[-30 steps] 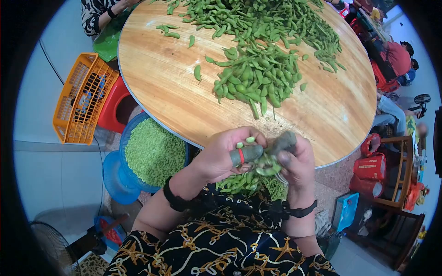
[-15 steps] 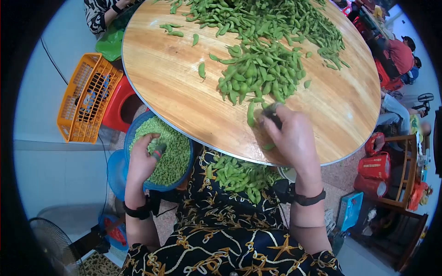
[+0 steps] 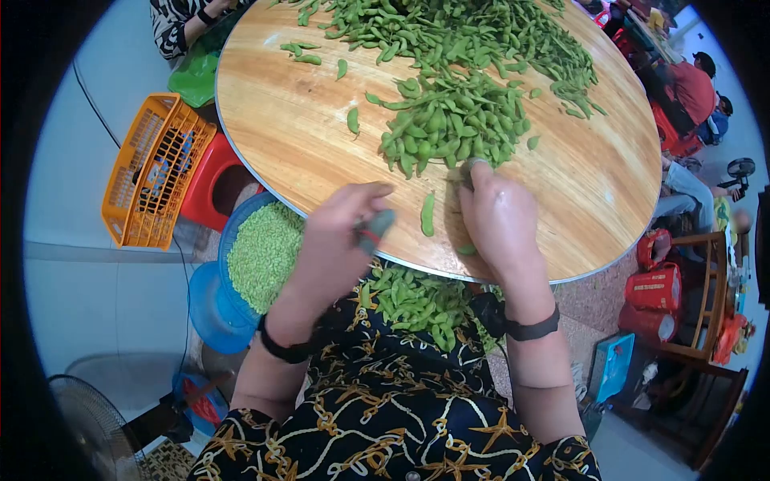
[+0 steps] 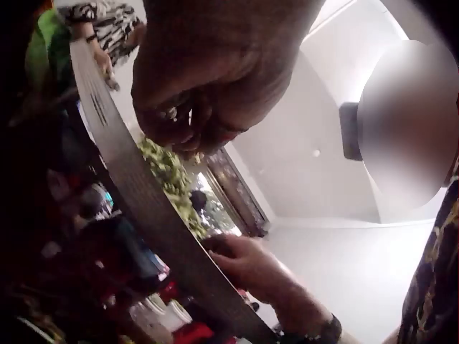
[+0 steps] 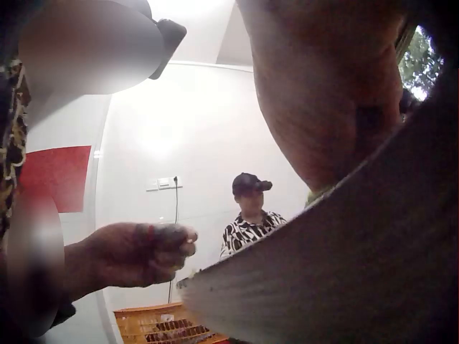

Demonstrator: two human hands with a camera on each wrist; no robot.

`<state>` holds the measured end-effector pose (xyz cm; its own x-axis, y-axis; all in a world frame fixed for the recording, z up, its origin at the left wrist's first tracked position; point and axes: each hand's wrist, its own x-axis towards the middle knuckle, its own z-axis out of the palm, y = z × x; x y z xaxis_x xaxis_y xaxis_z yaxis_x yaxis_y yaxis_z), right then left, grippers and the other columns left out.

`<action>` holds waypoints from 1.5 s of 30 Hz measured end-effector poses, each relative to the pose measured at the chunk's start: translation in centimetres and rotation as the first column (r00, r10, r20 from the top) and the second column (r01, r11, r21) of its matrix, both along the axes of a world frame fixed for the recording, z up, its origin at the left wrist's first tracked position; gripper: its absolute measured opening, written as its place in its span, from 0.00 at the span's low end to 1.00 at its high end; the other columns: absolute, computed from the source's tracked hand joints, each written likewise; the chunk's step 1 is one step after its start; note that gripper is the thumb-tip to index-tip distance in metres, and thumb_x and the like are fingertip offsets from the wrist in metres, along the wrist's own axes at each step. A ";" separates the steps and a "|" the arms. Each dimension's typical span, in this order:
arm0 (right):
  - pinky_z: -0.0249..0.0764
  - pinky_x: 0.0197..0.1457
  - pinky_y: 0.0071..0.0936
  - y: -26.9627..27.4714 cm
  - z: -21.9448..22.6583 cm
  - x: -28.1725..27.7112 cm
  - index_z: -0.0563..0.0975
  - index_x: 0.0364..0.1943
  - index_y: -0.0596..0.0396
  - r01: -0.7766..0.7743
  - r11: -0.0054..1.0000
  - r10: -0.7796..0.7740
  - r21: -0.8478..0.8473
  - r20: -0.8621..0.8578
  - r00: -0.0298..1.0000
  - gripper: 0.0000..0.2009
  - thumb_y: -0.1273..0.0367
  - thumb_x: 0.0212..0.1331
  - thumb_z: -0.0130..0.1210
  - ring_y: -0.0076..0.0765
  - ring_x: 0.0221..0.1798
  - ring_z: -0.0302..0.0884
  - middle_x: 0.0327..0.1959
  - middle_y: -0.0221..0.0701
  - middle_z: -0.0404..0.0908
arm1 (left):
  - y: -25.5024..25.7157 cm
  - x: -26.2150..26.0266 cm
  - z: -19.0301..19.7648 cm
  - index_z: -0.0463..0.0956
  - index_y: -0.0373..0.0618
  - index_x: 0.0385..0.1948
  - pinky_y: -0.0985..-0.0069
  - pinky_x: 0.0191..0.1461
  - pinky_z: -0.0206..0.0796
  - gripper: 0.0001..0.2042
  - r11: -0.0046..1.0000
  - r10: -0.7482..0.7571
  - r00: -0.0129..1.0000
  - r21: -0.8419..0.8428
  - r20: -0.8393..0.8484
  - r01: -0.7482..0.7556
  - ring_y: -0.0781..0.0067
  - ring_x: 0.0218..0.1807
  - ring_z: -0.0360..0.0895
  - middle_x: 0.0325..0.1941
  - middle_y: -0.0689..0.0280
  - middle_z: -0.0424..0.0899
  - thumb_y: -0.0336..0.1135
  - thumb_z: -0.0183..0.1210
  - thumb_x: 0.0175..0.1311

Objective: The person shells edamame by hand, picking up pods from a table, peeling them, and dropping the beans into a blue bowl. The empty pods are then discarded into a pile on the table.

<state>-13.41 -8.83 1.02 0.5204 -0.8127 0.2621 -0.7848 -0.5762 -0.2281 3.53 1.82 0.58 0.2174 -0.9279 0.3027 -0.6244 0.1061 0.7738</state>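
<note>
My left hand point(image 3: 341, 236) is blurred over the near rim of the round wooden table point(image 3: 305, 152). Its fingers are loosely bent with nothing visible in them, and a grey finger cover with a red band point(image 3: 374, 230) is on one finger. My right hand point(image 3: 504, 224) rests on the tabletop, fingertips right at the near edge of a pile of green edamame pods point(image 3: 453, 120). Its bent fingers are mostly hidden, so I cannot tell whether they pinch a pod. Between both hands lies a single edamame pod point(image 3: 427, 214). More pods point(image 3: 417, 301) sit in my lap below the rim.
A blue basin point(image 3: 227, 280) of shelled beans point(image 3: 265, 252) stands left of the table, beside a red stool point(image 3: 210, 180) and an orange crate point(image 3: 152, 172). A larger heap of pods point(image 3: 449, 32) covers the far side. Another person point(image 5: 251, 215) sits across.
My left hand moved from the pods to above the bean basin, then back right to the table rim. My right hand left the left one and reached the pile; a pod now lies apart nearer me.
</note>
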 end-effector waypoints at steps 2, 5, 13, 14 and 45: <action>0.72 0.25 0.41 -0.2 -0.2 -0.6 0.72 0.27 0.56 0.045 0.999 -0.046 -0.005 -0.013 0.999 0.05 0.69 0.49 0.54 0.50 0.23 0.75 0.21 0.42 0.77 | -1.4 -2.0 -0.3 0.75 0.39 0.36 0.78 0.35 0.65 0.08 0.999 -0.017 0.995 -0.035 0.096 0.021 0.77 0.32 0.73 0.32 0.65 0.77 0.27 0.58 0.54; 0.72 0.26 0.33 -0.4 0.4 -2.3 0.74 0.28 0.58 0.055 0.998 -0.058 0.021 0.375 0.925 0.06 0.70 0.51 0.56 0.40 0.22 0.77 0.21 0.40 0.78 | -2.5 -3.4 -0.6 0.73 0.38 0.40 0.80 0.35 0.66 0.12 0.966 -0.253 0.918 0.024 0.304 0.258 0.79 0.31 0.72 0.30 0.66 0.76 0.28 0.59 0.54; 0.63 0.28 0.12 2.9 1.2 -5.0 0.75 0.32 0.60 -0.463 0.603 -0.407 0.650 0.750 0.521 0.08 0.68 0.58 0.55 0.13 0.24 0.65 0.22 0.22 0.73 | -3.1 -6.2 -1.6 0.73 0.37 0.38 0.83 0.37 0.66 0.09 0.932 -0.096 0.264 0.007 -0.960 0.363 0.82 0.34 0.72 0.35 0.69 0.76 0.22 0.55 0.55; 0.61 0.26 0.12 3.0 1.1 -5.3 0.74 0.32 0.60 -0.489 0.547 -0.424 0.680 0.728 0.538 0.08 0.67 0.59 0.54 0.12 0.23 0.63 0.20 0.21 0.71 | -3.0 -6.2 -1.8 0.73 0.37 0.38 0.83 0.37 0.66 0.09 0.931 -0.094 0.270 0.011 -0.958 0.366 0.82 0.34 0.72 0.35 0.69 0.76 0.22 0.55 0.55; 0.50 0.18 0.13 4.3 0.7 -5.7 0.70 0.33 0.58 -0.797 0.085 -0.708 0.598 0.599 0.374 0.08 0.70 0.65 0.40 0.13 0.15 0.52 0.15 0.19 0.64 | -3.5 -5.1 -0.3 0.73 0.39 0.32 0.88 0.32 0.58 0.05 0.797 -0.135 0.024 -0.094 -0.991 0.596 0.86 0.28 0.66 0.30 0.70 0.73 0.26 0.55 0.56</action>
<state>-19.15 -4.58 1.76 0.7177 -0.6215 -0.3139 0.2741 0.6667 -0.6931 -1.55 -1.73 0.33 -0.3052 -0.9473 -0.0980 0.6693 -0.2865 0.6856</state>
